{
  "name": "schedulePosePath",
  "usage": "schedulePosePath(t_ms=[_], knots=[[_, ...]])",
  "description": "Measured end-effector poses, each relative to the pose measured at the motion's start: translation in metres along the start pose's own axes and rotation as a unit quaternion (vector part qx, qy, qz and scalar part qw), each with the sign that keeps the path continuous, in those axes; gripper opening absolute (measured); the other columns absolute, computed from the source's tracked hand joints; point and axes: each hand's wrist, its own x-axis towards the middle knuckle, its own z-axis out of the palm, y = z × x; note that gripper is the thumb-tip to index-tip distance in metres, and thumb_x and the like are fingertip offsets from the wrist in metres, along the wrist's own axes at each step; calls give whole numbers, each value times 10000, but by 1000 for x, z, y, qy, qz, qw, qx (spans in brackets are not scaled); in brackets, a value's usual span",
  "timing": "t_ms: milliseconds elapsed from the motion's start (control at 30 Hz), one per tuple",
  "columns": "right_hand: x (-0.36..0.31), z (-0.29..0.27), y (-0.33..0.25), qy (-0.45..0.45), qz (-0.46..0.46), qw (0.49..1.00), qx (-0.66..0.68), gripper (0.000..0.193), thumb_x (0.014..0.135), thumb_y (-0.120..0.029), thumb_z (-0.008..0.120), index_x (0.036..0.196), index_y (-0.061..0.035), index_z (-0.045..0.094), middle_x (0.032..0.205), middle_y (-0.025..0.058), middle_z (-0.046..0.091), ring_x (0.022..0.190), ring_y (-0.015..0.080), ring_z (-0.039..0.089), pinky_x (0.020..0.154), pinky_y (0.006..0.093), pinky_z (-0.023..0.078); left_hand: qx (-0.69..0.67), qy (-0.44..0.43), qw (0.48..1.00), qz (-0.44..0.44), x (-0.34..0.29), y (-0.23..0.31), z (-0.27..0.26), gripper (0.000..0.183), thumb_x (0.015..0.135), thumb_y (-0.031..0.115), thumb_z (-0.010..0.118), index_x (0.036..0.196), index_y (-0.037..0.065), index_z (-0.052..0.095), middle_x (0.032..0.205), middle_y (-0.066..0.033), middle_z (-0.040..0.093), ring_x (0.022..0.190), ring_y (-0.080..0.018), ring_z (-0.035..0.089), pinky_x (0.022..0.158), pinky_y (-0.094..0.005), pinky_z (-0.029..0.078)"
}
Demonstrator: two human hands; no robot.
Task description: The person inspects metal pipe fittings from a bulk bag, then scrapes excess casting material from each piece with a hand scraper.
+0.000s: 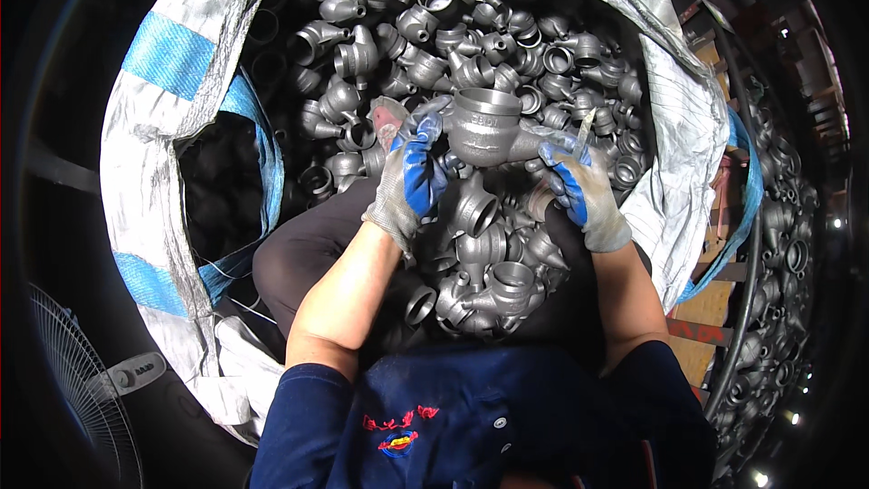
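Observation:
Both gloved hands hold up a grey cast-metal pipe fitting [486, 131], round-mouthed with a side stub, above my lap. My left hand [416, 167], in a grey glove with a blue palm, is closed on the fitting's left side. At the opposite end, my right hand [579, 183] has its fingers closed around the stub. A thin pale strip-like tool [587, 127] sticks up from the right hand; its lower end is hidden by the fingers. More grey fittings [513, 282] lie heaped between my legs. A reddish object [387, 118] beside the left hand is unclear.
A large white woven sack [145, 172] with blue straps surrounds me, holding many similar fittings [358, 59]. At the lower left stands a fan [77, 371]. Beyond the sack on the right are a wooden board [711, 303], a dark rail and another pile of castings [769, 281].

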Motion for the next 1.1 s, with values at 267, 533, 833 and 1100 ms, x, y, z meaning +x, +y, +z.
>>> schedulePosePath(t_ms=[267,533,833,1100], knots=[[4,-11,11,-82,-35,989,117,339,881,-98,635,1183,40,565,1051,73,658,933,104,632,833,231,487,38,-22,999,-3,1,4,2,362,989,204,529,1330,95,473,1270,-66,560,1135,-183,573,926,-334,514],[4,-16,14,-88,-59,991,76,442,871,-74,615,1281,37,492,1071,102,648,984,150,631,880,274,494,76,-27,997,0,-2,4,8,373,975,120,520,1343,84,470,1202,-45,597,1083,-123,573,906,-258,478],[17,-37,29,-124,58,954,266,335,918,-73,563,1244,-30,500,856,13,582,545,57,487,441,199,388,232,-44,972,-14,-10,19,18,502,926,84,542,1412,76,420,1046,-27,610,725,-31,534,603,-159,445],[21,-44,46,-56,102,937,328,274,976,-97,478,1243,-41,507,739,12,556,447,63,402,367,210,303,279,-73,956,47,-11,16,28,572,875,-69,508,1423,73,420,1282,-38,530,803,-6,523,675,-154,426]])
